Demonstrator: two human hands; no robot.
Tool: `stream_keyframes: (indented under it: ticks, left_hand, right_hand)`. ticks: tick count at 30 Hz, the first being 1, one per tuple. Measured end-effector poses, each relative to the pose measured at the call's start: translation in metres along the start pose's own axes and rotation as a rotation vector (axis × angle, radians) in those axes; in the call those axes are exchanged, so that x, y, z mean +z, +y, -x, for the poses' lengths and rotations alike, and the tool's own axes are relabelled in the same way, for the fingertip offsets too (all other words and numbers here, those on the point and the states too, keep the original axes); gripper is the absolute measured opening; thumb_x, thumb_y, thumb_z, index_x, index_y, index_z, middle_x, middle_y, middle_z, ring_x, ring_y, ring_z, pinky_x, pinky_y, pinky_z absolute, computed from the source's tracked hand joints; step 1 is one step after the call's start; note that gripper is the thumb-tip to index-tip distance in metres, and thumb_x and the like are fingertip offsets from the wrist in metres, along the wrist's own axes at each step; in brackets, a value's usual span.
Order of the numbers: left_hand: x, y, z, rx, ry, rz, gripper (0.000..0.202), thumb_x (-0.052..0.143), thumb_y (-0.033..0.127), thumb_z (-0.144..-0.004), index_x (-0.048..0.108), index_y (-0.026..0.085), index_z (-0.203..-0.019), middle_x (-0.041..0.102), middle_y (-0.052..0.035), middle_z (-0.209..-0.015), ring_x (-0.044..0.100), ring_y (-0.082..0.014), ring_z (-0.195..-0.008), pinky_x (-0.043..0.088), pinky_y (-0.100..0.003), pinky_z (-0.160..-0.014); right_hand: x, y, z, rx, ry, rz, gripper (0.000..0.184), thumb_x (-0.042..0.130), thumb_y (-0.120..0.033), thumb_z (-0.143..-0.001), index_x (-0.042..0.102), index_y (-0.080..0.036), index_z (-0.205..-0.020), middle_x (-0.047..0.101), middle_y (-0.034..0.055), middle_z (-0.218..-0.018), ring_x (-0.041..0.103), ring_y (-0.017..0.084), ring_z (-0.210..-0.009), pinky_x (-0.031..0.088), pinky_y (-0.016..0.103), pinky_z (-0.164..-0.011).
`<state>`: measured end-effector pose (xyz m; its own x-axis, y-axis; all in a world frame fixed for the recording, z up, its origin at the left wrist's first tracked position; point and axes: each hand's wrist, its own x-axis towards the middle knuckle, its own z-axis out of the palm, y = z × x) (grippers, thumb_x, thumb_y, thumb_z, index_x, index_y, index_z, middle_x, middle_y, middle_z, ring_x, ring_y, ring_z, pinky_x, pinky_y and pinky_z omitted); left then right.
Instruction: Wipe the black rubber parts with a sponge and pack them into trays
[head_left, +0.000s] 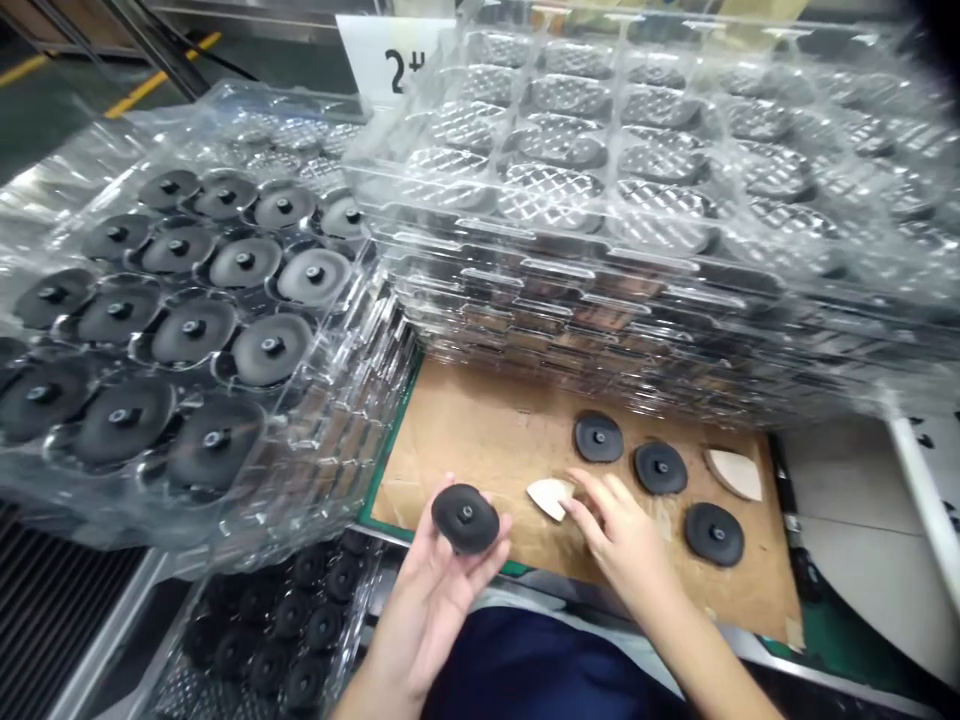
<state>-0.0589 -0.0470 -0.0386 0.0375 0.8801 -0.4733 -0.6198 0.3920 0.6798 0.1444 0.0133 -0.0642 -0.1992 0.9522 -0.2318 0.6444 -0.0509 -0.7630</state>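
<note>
- My left hand [442, 590] is palm up at the near edge of the bench. The fingers and thumb are curled round the rim of a black disc [465, 518], which it holds clear of the surface with the small centre hub facing up.
- My right hand [622, 535] is palm down with the fingers loosely spread and nothing closed in them. The fingertips rest on a white wedge-shaped piece [550, 495].
- The wedge lies flat on a brown cardboard sheet [480, 430], just right of the held disc and apart from it.
- Three more discs [660, 467] lie hub-up on the same sheet in a loose diagonal, beyond and to the right of my right hand. They do not touch each other.
- A second white piece [735, 472] lies near the sheet's right edge.
- A green mat [388, 450] shows under the sheet's left edge.
- On the left, a clear tray [360, 330] holds rows of the same discs, one per pocket.
- Behind the sheet, a stack of clear trays [637, 290] overhangs its far edge. The top tray's pockets have a diamond-patterned floor.
- A white sign [375, 50] stands behind the stack. It reads "2" (a second character is cut off and I cannot read it).
- No brand marks are legible on the discs or trays.
- Below the bench on the left, a lower tray [300, 620] holds smaller dark round parts.
</note>
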Motion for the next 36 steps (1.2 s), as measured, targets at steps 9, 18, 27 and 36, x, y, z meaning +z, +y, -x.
stream_keyframes:
  ticks: [9, 18, 27, 36]
  left_hand:
    - [0.007, 0.013, -0.008, -0.16, 0.109, 0.475, 0.058, 0.068, 0.037, -0.075, 0.049, 0.033, -0.13, 0.067, -0.0057, -0.119, 0.058, -0.0271, -0.116, 0.038, -0.041, -0.107]
    - [0.043, 0.014, -0.011, -0.191, 0.032, 0.233, 0.045, 0.075, 0.022, -0.069, 0.064, 0.019, -0.113, 0.069, -0.0098, -0.11, 0.063, -0.0249, -0.104, 0.052, -0.031, -0.087]
    - [0.066, 0.022, -0.011, -0.225, -0.006, 0.133, 0.041, 0.081, 0.023, -0.061, 0.07, 0.022, -0.101, 0.072, -0.0037, -0.093, 0.066, -0.0194, -0.093, 0.051, -0.026, -0.085]
    - [0.079, 0.025, -0.013, -0.209, -0.026, 0.133, 0.044, 0.078, 0.01, -0.062, 0.071, 0.029, -0.1, 0.072, 0.0013, -0.104, 0.066, -0.0142, -0.093, 0.051, -0.02, -0.083]
  right_hand:
    - [0.026, 0.002, -0.002, -0.258, 0.045, 0.052, 0.022, 0.05, -0.031, -0.088, 0.066, -0.021, -0.099, 0.07, 0.0062, -0.084, 0.063, 0.021, -0.075, 0.049, 0.034, -0.07]
    - [-0.023, -0.113, 0.007, -0.516, 0.135, -0.104, 0.022, 0.047, -0.014, -0.088, 0.058, -0.017, -0.106, 0.07, 0.0039, -0.093, 0.062, 0.016, -0.08, 0.044, 0.03, -0.074]
    - [-0.039, -0.105, 0.011, -0.603, 0.139, -0.054, 0.022, 0.043, -0.012, -0.088, 0.059, -0.012, -0.103, 0.068, 0.0065, -0.084, 0.059, 0.017, -0.072, 0.04, 0.032, -0.068]
    - [-0.062, -0.08, 0.038, -0.51, 0.262, 0.041, 0.022, 0.049, -0.006, -0.084, 0.058, -0.01, -0.103, 0.069, 0.0069, -0.083, 0.059, 0.015, -0.07, 0.039, 0.031, -0.066]
